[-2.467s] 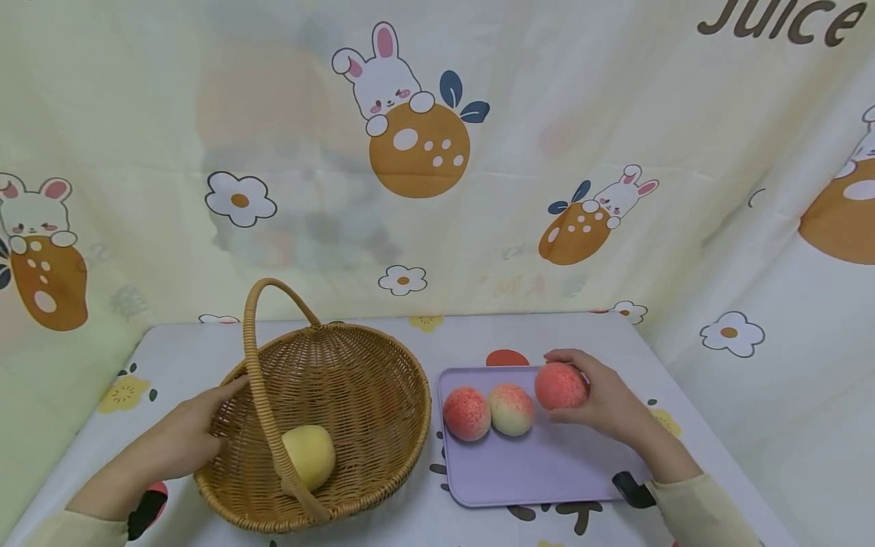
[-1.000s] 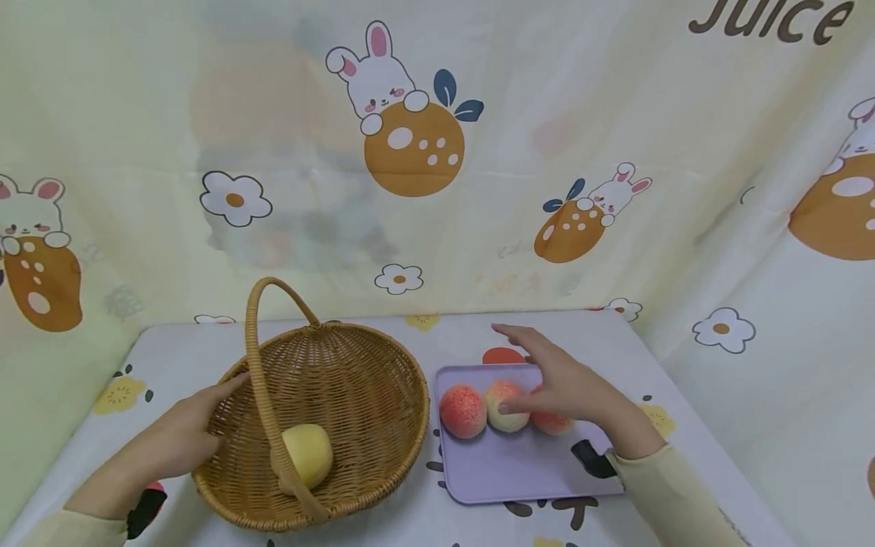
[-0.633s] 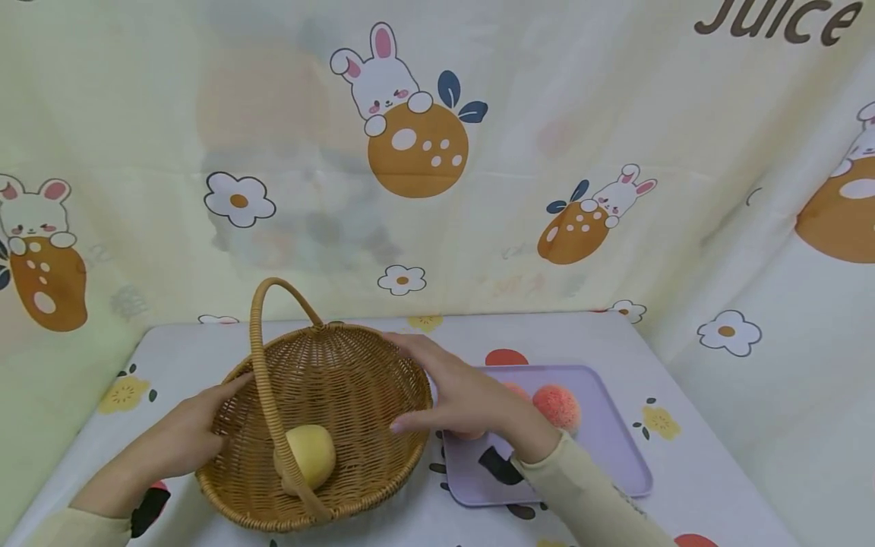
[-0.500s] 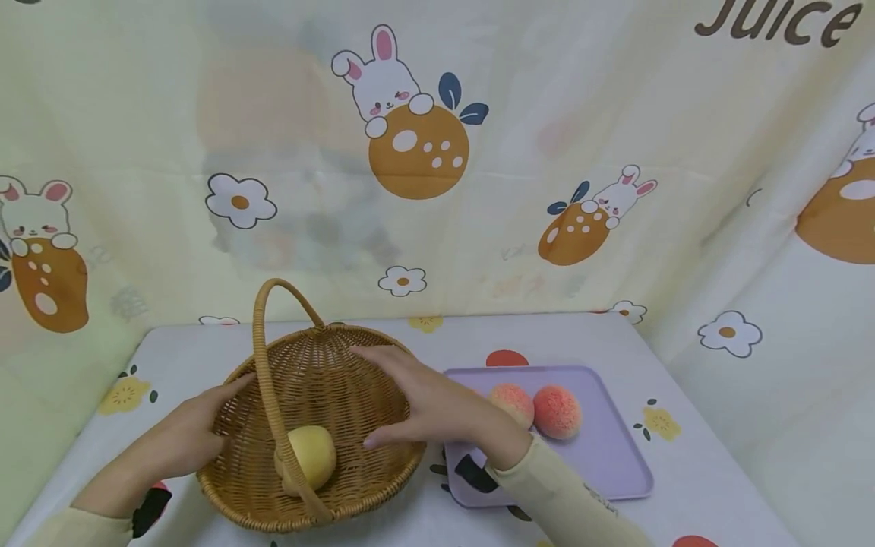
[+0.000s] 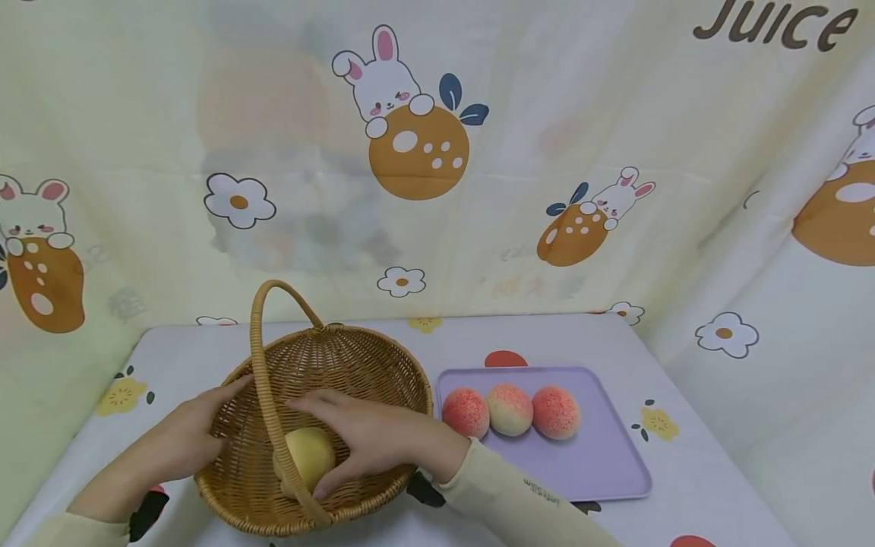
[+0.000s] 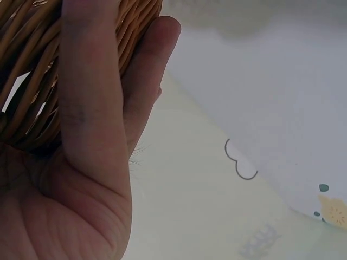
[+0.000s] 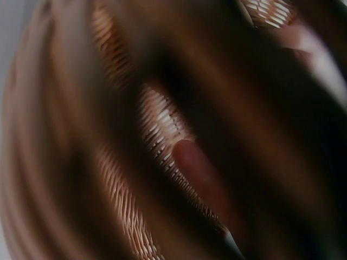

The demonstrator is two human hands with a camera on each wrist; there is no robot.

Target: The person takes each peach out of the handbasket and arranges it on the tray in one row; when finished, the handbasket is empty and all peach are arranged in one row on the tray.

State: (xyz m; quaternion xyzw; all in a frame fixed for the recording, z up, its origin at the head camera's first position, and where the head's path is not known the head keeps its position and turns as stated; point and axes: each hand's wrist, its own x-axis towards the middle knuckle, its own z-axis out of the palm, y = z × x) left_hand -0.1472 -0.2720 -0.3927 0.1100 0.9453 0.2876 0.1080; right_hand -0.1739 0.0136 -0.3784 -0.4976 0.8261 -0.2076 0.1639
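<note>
A round wicker basket [image 5: 372, 365] leans toward me, its hooped handle upright at the left. My left hand [image 5: 184, 433] holds it by the left side, thumb inside the wall; the left wrist view shows fingers [image 6: 92, 81] lying along the outer weave. Inside lies a smooth yellow fruit [image 5: 311, 452], partly behind the handle. Over it my right hand [image 5: 372, 433] reaches with spread fingers, thumb near its lower right and fingertips above it. The right wrist view is mostly blurred wicker, with a fingertip [image 7: 195, 162] showing through a gap.
Right of the basket, a lilac tray [image 5: 581, 471] carries a red peach [image 5: 466, 412], a pale peach [image 5: 509, 410] and another red peach [image 5: 557, 412] in a row along its back. A printed cloth covers the table [image 5: 547, 338]; a curtain [image 5: 478, 228] hangs behind it.
My right hand lets go of a red peach on the tray, then moves left and down into the basket, around the yellow fruit. My left hand stays on the basket's side.
</note>
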